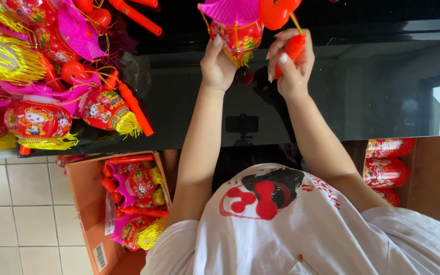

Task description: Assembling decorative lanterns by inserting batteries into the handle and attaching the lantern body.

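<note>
Left hand (217, 65) cupped the red paper toy lantern with yellow tassel (236, 40), fingers wrapped on it. Right hand (291, 66) pinched the orange plastic handle stick (292, 51) (fingers clamped); best kept steady above the glossy black counter (362, 102).

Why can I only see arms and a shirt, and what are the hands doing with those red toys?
The camera sits on a person's head and looks down, so you see their own white shirt and two bare arms reaching out. The left hand grips a red toy lantern. The right hand holds an orange stick beside it. Under them is a shiny black table, with a pile of lanterns at its left side. On the tiled floor, a cardboard box holds more lanterns, and so does a second box on the right.
</note>
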